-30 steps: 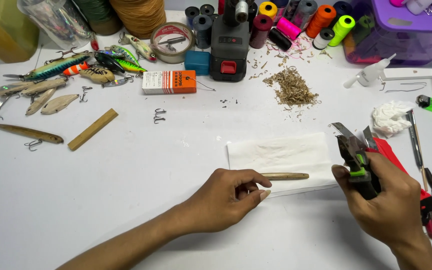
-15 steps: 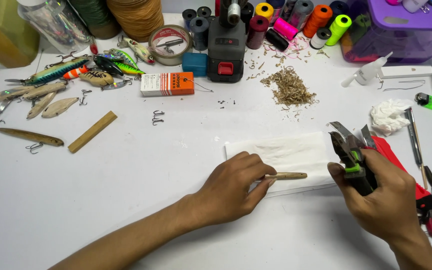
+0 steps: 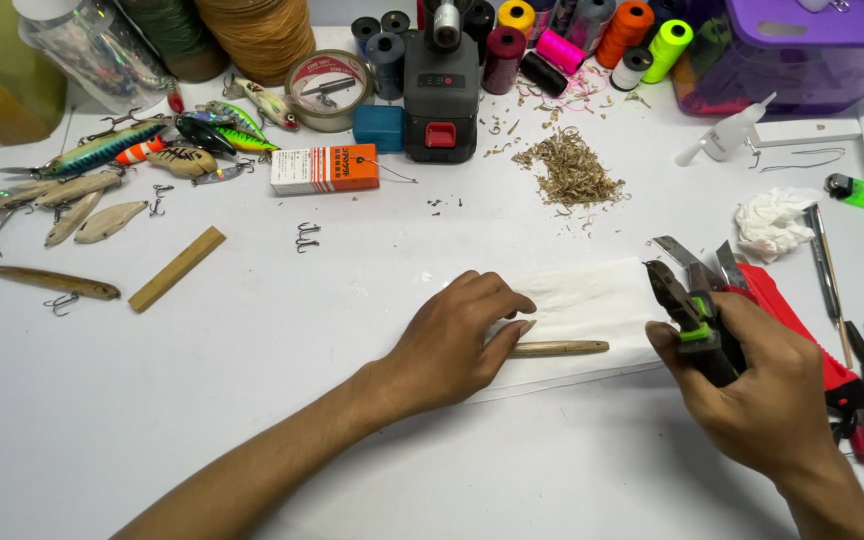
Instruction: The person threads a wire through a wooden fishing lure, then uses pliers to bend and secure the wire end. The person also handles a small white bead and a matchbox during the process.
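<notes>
- A purple plastic bin (image 3: 802, 55) stands at the far right corner of the table (image 3: 252, 420), its lid on; bright things show dimly through its wall, too blurred to tell apart.
- A clear jar (image 3: 92, 45) at the far left holds shiny, glittery bits. A round tin (image 3: 329, 88) with a clear lid lies near it, something dark inside.
- A small white and orange box (image 3: 324, 168) lies shut beside a little blue case (image 3: 379, 127).
- Spools of thread (image 3: 572, 40) in many colours stand in a row at the back, around a black power tool (image 3: 442, 90).
- The left hand (image 3: 457, 340) rests on the edge of a white paper towel (image 3: 582, 310); its fingers (image 3: 512, 335) are curled down and pinch the near end of a slim wooden stick (image 3: 557, 348), which lies flat across the towel's near edge.
- The right hand (image 3: 767, 390) is clenched around black pliers with green grips (image 3: 692, 320), held just right of the towel; the pliers' tips look slightly parted and hold nothing.
- A red-handled tool (image 3: 787, 315) lies under the right hand.
- A pile of wood shavings (image 3: 572, 175) lies beyond the towel.
- Painted and bare wooden fishing lures (image 3: 92, 175) lie at the left, with loose treble hooks (image 3: 307, 238) near them.
</notes>
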